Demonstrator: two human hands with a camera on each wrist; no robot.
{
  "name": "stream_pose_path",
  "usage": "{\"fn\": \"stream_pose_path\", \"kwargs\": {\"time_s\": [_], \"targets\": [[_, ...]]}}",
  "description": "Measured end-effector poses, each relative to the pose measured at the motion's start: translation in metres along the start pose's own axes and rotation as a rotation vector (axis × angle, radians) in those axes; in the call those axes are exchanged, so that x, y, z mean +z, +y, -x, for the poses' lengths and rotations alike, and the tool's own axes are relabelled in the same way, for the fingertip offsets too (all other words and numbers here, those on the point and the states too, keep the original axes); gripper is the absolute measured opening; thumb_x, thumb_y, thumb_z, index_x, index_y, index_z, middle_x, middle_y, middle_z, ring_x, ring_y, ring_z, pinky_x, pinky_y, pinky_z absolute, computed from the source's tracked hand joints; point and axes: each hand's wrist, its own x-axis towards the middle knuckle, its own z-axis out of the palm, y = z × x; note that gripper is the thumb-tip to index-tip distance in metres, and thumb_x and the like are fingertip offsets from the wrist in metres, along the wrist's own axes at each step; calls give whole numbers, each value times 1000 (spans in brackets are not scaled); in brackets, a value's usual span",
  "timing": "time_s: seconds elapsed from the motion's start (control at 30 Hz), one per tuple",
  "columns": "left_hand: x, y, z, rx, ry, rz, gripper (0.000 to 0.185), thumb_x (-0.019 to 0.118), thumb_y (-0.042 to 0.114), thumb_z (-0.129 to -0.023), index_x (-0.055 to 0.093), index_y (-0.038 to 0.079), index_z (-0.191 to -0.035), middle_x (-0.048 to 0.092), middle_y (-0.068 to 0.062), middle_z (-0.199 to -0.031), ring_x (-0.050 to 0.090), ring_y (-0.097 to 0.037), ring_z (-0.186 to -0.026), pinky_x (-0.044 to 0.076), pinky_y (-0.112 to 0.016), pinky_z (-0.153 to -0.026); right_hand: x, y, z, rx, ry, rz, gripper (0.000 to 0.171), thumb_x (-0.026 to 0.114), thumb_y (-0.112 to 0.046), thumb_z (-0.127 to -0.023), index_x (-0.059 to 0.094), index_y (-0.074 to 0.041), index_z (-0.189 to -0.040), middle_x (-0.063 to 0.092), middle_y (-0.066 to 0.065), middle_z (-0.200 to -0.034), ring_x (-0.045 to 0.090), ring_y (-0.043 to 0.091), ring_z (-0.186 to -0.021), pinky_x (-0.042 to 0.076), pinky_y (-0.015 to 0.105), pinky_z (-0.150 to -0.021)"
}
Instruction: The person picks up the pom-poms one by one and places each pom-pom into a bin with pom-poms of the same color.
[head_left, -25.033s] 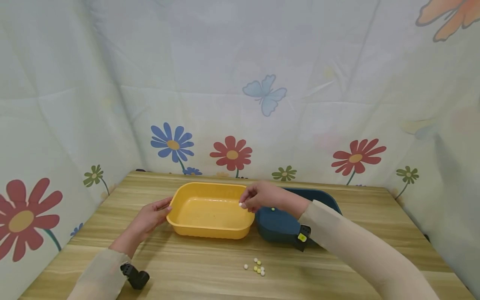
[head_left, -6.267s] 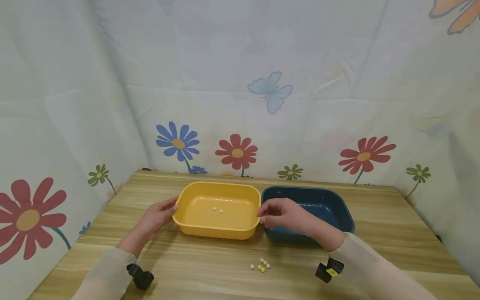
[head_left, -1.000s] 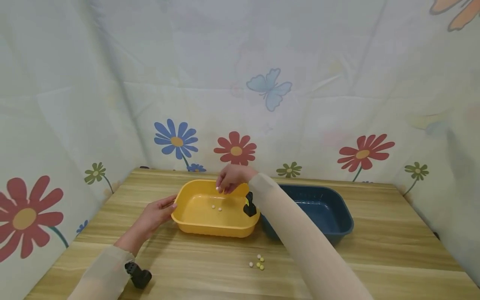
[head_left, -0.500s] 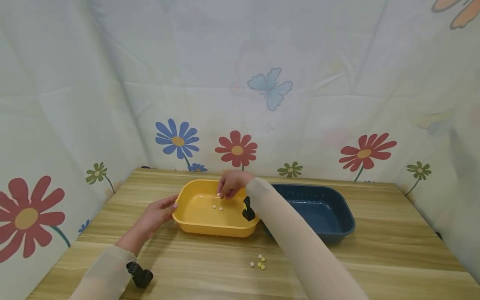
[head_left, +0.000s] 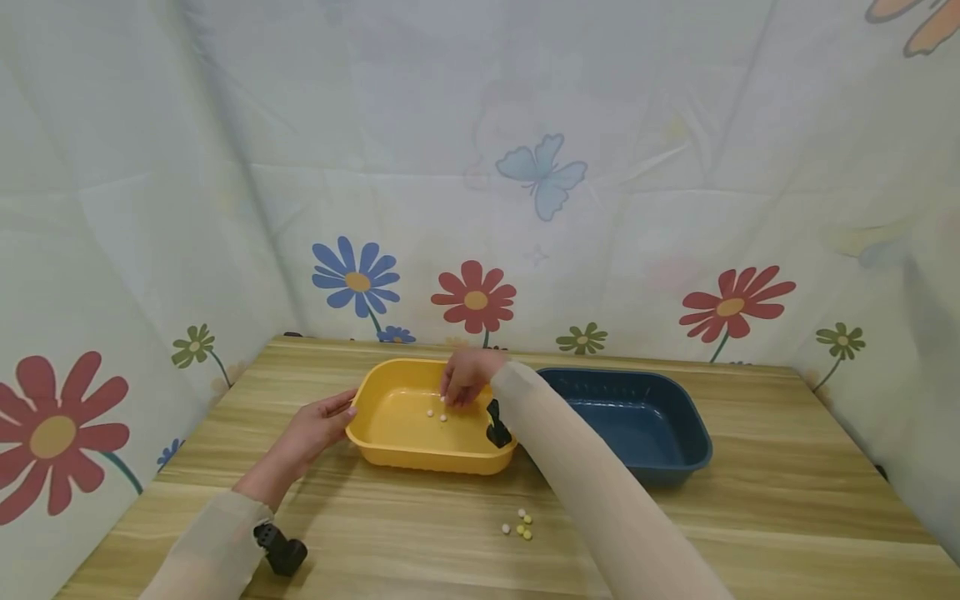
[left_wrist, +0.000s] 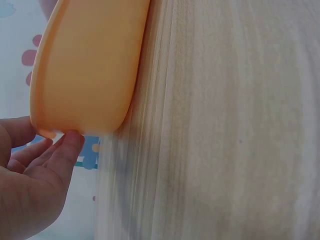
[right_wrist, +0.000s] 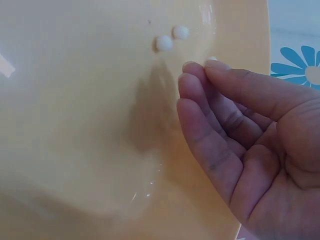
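Note:
My left hand [head_left: 313, 432] grips the left end of a yellow plastic basin [head_left: 431, 461], its thumb at the rim. In the left wrist view, fingertips touch the basin's outer end [left_wrist: 90, 75]. Inside the basin, low over the floor, my right hand [head_left: 467, 379] pinches a small white ball [right_wrist: 212, 59] between thumb and index finger. Most of that ball is hidden by the fingertips. Two other white balls [right_wrist: 164, 43] lie close together on the basin floor, just beyond the fingertips in the right wrist view.
A dark blue basin [head_left: 693, 417] stands beside the yellow one, partly behind my right sleeve. In front, on the wooden table [head_left: 375, 533], lie two white balls [head_left: 506, 528] and three yellow balls [head_left: 527, 535]. A flower-print cloth [head_left: 420, 167] hangs behind.
Since 6.3 seconds ago, one white ball has left the table group and my right hand has moved over the yellow basin. Within the last second it lowered into it. My left hand stayed put.

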Motion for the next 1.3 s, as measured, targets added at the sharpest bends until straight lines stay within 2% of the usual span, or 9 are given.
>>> {"fn": "stream_pose_path", "kwargs": {"time_s": [0.17, 0.37, 0.67, 0.83, 1.0, 1.17, 1.3], "targets": [[-1, 1, 0, -1, 0, -1, 57, 46, 20, -110, 28, -4, -159, 34, -28, -162, 44, -42, -147, 51, -40, -111, 0, 2, -4, 29, -29, 8, 8, 68, -8, -97, 70, -1, -100, 71, 8, -89, 65, 19, -79, 62, 35, -97], [-2, 2, 1, -1, 0, -12, 57, 46, 21, -110, 28, -4, -159, 34, -28, -162, 45, -43, -146, 51, -41, -111, 1, 4, -7, 51, -54, 7, 4, 68, -5, -97, 69, -2, -94, 70, 6, -83, 64, 17, -75, 64, 29, -86], [-2, 3, 1, 0, -4, -1, 56, 46, 18, -110, 28, -4, -159, 34, -28, -162, 45, -43, -146, 53, -40, -109, 8, -1, 4, 87, 0, 34, 19, 69, -5, -96, 70, 7, -110, 72, 12, -89, 66, 23, -81, 61, 36, -101], [-2, 4, 1, -2, -1, -1, 56, 46, 18, -110, 28, -3, -159, 35, -27, -162, 45, -42, -146, 53, -39, -109, 9, -4, 6, 95, 25, 63, 17, 70, -5, -95, 71, 7, -108, 73, 17, -94, 69, 29, -89, 60, 39, -103], [-2, 4, 1, 4, -7, -2, 56, 46, 18, -110, 29, -4, -159, 35, -28, -161, 46, -43, -145, 53, -40, -109, 9, -5, 5, 103, 9, 119, 14, 70, -3, -95, 71, 8, -104, 70, 14, -87, 66, 25, -82, 61, 38, -101], [-1, 3, 1, 8, -3, 1, 56, 46, 17, -110, 29, -4, -158, 35, -28, -161, 46, -43, -145, 53, -40, -109, 10, -3, 0, 102, 9, 164, 5, 70, -1, -94, 72, 4, -92, 66, 8, -78, 62, 19, -73, 65, 32, -90], [-1, 4, 1, 9, -5, -1, 55, 46, 17, -110, 29, -4, -158, 35, -29, -161, 46, -43, -145, 54, -39, -108, 11, 0, -6, 98, 35, 167, 6, 72, -1, -92, 73, 1, -87, 67, 7, -75, 62, 18, -69, 63, 25, -71]]}}
